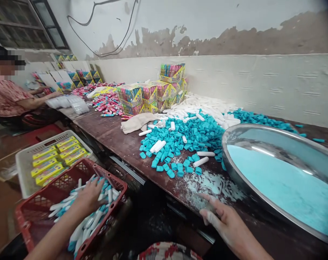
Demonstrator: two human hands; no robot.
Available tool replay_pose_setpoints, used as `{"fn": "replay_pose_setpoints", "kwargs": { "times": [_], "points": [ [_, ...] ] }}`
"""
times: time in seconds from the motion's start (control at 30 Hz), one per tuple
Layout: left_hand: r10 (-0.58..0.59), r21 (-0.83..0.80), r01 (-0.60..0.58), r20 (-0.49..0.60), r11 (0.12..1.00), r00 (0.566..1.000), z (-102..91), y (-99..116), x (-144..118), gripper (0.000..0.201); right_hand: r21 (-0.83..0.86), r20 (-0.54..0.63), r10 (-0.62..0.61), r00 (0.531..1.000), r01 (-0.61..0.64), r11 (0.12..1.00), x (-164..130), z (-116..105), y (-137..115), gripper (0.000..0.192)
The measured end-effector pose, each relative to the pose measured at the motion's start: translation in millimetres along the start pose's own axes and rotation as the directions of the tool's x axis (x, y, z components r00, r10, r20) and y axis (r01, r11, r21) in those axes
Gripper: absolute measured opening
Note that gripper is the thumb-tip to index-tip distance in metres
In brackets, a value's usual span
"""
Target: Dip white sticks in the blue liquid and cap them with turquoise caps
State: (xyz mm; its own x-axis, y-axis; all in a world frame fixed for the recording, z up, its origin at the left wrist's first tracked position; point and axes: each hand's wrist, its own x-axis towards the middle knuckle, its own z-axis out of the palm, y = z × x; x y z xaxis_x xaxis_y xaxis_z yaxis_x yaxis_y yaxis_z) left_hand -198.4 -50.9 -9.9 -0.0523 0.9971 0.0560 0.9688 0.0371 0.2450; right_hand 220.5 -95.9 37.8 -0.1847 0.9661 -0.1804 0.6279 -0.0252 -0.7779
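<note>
Left hand (91, 195) down in the red basket (25, 220) at 8 o'clock, fingers spread flat over the capped tubes (85, 224), pressing or setting down rather than gripping; palm hidden, so anything under it cannot be told. Tubes: slim white plastic cylinders with teal ends, lying loose and crisscrossed. Basket is rigid lattice plastic.

Right hand (228, 225) at 5 o'clock, on the table edge (117, 137), fingers loosely open, dusted pale, holding nothing visible. Spilled blue powder (207, 184) just beyond the fingertips.

Judged step: depositing a finished tube in the basket. Next move likely calls for a fresh white tube and a cap from the bench.

At 3 o'clock, steel basin (234, 137), shiny, shallow, filled with fine pale-blue powder. At 12 o'clock, heap of teal caps (191, 135), short glossy cylinders, white tubes (204, 104) mixed in and piled behind. Beige cloth (136, 122) at 11 o'clock. Beyond it, stacked bright cartons (150, 92). At 9 o'clock, white crate (23, 162) of yellow packs. Another person (9, 97) at 10 o'clock, well apart.
</note>
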Motion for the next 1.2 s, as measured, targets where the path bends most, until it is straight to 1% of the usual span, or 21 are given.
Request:
{"fn": "replay_pose_setpoints", "kwargs": {
  "times": [0.07,0.13,0.17,0.2,0.23,0.3,0.4,0.53,0.67,0.73,0.8,0.83,0.9,0.93,0.97,1.0,1.03,1.07,1.1,1.13,1.2],
  "points": [
    [0.185,-0.079,-0.187,-0.034,0.979,0.982,-5.3,34.6,17.5,0.05,-0.017,-0.036,-0.005,0.999,0.004,1.0,1.3,-0.2,2.5,0.05],
    [0.296,-0.169,-0.313,-0.121,0.935,0.948,-9.9,87.0,40.0,0.041,-0.026,-0.064,-0.02,0.998,0.019,0.999,1.9,2.8,3.7,0.048],
    [0.33,-0.171,-0.354,-0.154,0.92,0.931,-11.5,113.5,52.6,0.035,-0.029,-0.071,-0.028,0.997,0.026,0.999,1.5,4.7,4.6,0.046],
    [0.34,-0.151,-0.364,-0.161,0.919,0.926,-12.6,137.3,65.7,0.032,-0.033,-0.073,-0.033,0.997,0.031,0.999,0.6,6.4,6.2,0.045],
    [0.314,-0.101,-0.331,-0.153,0.938,0.937,-12.8,157.0,78.8,0.03,-0.039,-0.072,-0.037,0.997,0.035,0.999,-0.8,7.9,8.5,0.045],
    [0.259,-0.009,-0.261,-0.114,0.965,0.959,-10.4,182.6,103.3,0.027,-0.048,-0.062,-0.037,0.997,0.034,0.998,-4.4,9.4,14.7,0.044],
    [0.209,0.049,-0.206,-0.064,0.977,0.976,-0.4,194.2,130.0,0.025,-0.056,-0.065,-0.018,0.998,0.014,0.998,-9.3,9.5,22.6,0.045],
    [0.213,0.073,-0.213,0.009,0.974,0.977,12.9,195.5,144.3,0.024,-0.062,-0.086,-0.015,0.996,0.01,0.998,-10.5,10.2,18.3,0.044],
    [0.237,0.036,-0.239,0.054,0.97,0.97,7.6,197.8,148.1,0.02,-0.07,-0.106,-0.045,0.993,0.038,0.997,-8.4,9.8,4.3,0.04],
    [0.246,-0.006,-0.246,0.052,0.969,0.968,-4.3,197.8,144.2,0.021,-0.09,-0.13,-0.075,0.989,0.063,0.994,-7.7,7.1,-0.8,0.038],
    [0.27,-0.056,-0.268,0.047,0.962,0.962,-19.8,198.7,130.6,0.023,-0.144,-0.181,-0.148,0.972,0.123,0.982,-7.0,3.0,-5.1,0.035],
    [0.296,-0.094,-0.29,0.054,0.952,0.954,-27.6,200.4,119.3,0.024,-0.194,-0.216,-0.208,0.954,0.166,0.967,-6.6,0.8,-7.7,0.034],
    [0.384,-0.219,-0.357,0.099,0.908,0.918,-40.1,208.0,88.9,0.027,-0.345,-0.278,-0.378,0.883,0.275,0.897,-6.3,-2.9,-15.1,0.036],
    [0.46,-0.345,-0.394,0.136,0.852,0.877,-44.0,213.8,71.3,0.028,-0.435,-0.282,-0.473,0.835,0.328,0.839,-6.7,-3.9,-19.8,0.039],
    [0.541,-0.469,-0.413,0.177,0.781,0.822,-46.1,220.7,53.5,0.028,-0.523,-0.263,-0.557,0.788,0.368,0.769,-7.7,-4.2,-24.7,0.044],
    [0.626,-0.583,-0.417,0.212,0.697,0.75,-46.6,228.0,36.6,0.027,-0.597,-0.223,-0.62,0.752,0.398,0.697,-9.4,-3.8,-29.3,0.048],
    [0.688,-0.676,-0.393,0.234,0.623,0.688,-45.7,235.4,21.5,0.026,-0.652,-0.173,-0.662,0.729,0.419,0.632,-11.8,-2.7,-33.1,0.05],
    [0.725,-0.74,-0.357,0.249,0.57,0.643,-43.7,242.4,9.0,0.024,-0.69,-0.131,-0.682,0.72,0.427,0.584,-14.9,-1.3,-35.8,0.05],
    [0.745,-0.784,-0.317,0.26,0.534,0.615,-41.1,248.9,-0.7,0.023,-0.714,-0.104,-0.683,0.723,0.423,0.557,-18.5,0.1,-37.1,0.049],
    [0.75,-0.812,-0.276,0.27,0.514,0.603,-38.1,254.5,-7.4,0.022,-0.726,-0.099,-0.67,0.735,0.407,0.554,-22.5,0.9,-37.0,0.047],
    [0.742,-0.84,-0.216,0.283,0.498,0.608,-31.8,262.7,-13.6,0.017,-0.71,-0.154,-0.625,0.765,0.354,0.609,-31.0,-1.9,-33.5,0.042]
  ]
}}
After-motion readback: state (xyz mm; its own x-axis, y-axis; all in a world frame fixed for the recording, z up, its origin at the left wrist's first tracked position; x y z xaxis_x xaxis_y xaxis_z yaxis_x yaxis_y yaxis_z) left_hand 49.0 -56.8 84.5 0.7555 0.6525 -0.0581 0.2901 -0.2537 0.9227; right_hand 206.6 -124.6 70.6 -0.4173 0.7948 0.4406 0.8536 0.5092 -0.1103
